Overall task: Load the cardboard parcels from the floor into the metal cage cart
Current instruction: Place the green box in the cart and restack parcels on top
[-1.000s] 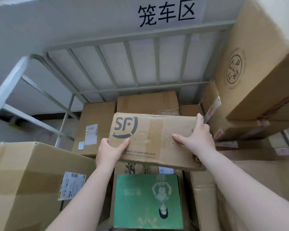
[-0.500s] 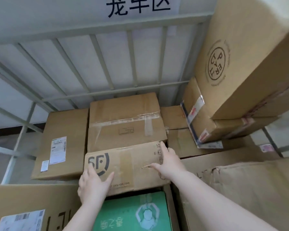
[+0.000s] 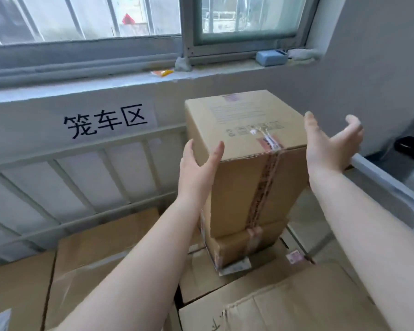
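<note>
Parcel (image 3: pixel 249 144): tall, stiff, taped; likely top-heavy between both hands.
Hold: opposite side walls.
Left hand (image 3: pixel 197 167): spread, touching corner.
Right hand (image 3: pixel 330 142): spread, apart.

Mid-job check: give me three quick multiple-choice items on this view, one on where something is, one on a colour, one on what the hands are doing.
1. The tall box stands:
A) on a smaller box
B) on the windowsill
C) on the floor outside the cart

2. The small block on the windowsill is:
A) red
B) blue
C) black

3. The right hand is:
A) gripping tape
B) a fist
C) open, off the box

Answers:
1 A, the smaller box sits under it.
2 B, the block is pale blue.
3 C, fingers spread beside the box; the left hand touches its corner.
</note>
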A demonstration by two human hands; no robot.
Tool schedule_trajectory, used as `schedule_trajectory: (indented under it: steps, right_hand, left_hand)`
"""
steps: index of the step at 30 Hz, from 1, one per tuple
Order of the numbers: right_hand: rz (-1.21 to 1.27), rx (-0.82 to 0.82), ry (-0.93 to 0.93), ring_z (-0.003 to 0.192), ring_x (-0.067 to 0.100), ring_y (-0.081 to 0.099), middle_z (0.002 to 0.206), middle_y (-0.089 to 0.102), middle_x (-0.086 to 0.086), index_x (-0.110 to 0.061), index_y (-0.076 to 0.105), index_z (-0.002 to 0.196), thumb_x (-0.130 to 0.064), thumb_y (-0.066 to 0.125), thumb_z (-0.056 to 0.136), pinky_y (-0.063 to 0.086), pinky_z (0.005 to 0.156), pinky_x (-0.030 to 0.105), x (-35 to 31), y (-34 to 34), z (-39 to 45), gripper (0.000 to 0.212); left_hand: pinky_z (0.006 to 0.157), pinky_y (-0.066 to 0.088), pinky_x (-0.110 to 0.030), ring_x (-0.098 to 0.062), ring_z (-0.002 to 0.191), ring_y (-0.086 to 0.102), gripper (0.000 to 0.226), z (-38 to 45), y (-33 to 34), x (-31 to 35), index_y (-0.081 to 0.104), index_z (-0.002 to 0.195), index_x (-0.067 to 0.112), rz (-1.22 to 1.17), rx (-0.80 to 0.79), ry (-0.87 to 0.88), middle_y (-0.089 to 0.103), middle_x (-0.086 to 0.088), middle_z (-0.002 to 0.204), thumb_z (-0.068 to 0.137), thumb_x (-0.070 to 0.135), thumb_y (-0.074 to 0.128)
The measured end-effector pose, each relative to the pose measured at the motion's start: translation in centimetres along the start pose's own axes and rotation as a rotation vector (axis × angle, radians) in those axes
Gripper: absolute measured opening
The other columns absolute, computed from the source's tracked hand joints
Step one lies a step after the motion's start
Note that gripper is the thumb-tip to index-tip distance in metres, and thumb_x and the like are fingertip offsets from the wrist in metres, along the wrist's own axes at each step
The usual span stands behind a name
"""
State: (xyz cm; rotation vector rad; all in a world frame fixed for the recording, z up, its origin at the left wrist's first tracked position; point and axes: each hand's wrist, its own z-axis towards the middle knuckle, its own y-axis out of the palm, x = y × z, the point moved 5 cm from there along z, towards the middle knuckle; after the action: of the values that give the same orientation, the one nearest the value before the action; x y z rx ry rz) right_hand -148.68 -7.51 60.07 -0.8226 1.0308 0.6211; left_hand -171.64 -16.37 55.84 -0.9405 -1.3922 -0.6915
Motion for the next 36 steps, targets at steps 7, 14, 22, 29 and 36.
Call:
schedule_trajectory:
  steps: [7,14,22,29,36]
  right_hand:
    - [0.144,-0.427,0.281,0.115,0.021,0.045,0.135,0.041,0.003,-0.022,0.032,0.134,-0.055,0.070,0.075,0.041,0.103,0.040,5.2,2.7,3.1,0.078]
    - [0.197,-0.364,0.149,0.119,0.021,0.044,0.128,0.041,-0.001,-0.030,0.030,0.118,-0.061,0.070,0.065,0.043,0.100,0.044,7.3,0.6,0.1,0.073]
    - [0.200,-0.449,0.134,0.120,0.021,0.044,0.126,0.038,-0.002,-0.036,0.026,0.125,-0.059,0.072,0.069,0.044,0.102,0.047,7.8,-1.9,-2.8,0.076]
    - [0.211,-0.415,0.188,0.145,0.018,0.014,0.158,0.009,-0.002,-0.027,0.001,0.150,-0.058,0.060,0.081,0.022,0.117,0.046,6.4,-3.6,-4.5,0.096]
    - [-0.725,-1.135,0.191,0.145,0.028,-0.019,0.155,-0.030,-0.001,-0.027,-0.024,0.147,-0.073,0.064,0.065,0.008,0.118,0.047,20.2,-6.5,-18.5,0.129]
  left_hand:
    - [0.110,0.036,-0.037,-0.014,0.130,0.046,0.094,1.0,3.7,-0.8,0.027,0.147,0.026,-0.093,0.094,-0.036,0.049,0.008,0.141,0.070,0.056,0.071]
    - [0.099,0.046,-0.031,-0.006,0.113,0.056,0.076,-3.9,2.1,-1.2,0.045,0.132,0.032,0.034,0.138,0.049,0.060,0.018,0.118,0.067,0.037,0.083]
    - [0.102,0.041,-0.030,-0.008,0.122,0.050,0.088,-7.6,0.7,-2.3,0.032,0.143,0.035,0.059,0.114,0.018,0.055,0.015,0.129,0.070,0.038,0.080]
    - [0.114,0.027,-0.033,-0.012,0.143,0.026,0.096,-9.0,0.1,-3.3,0.009,0.151,0.036,0.012,0.125,-0.069,0.025,0.008,0.156,0.077,0.045,0.070]
    - [0.108,0.036,-0.037,-0.024,0.138,0.032,0.114,-19.2,2.6,-19.6,-0.002,0.149,0.029,0.442,-0.067,-0.539,0.018,-0.004,0.153,0.070,0.047,0.078]
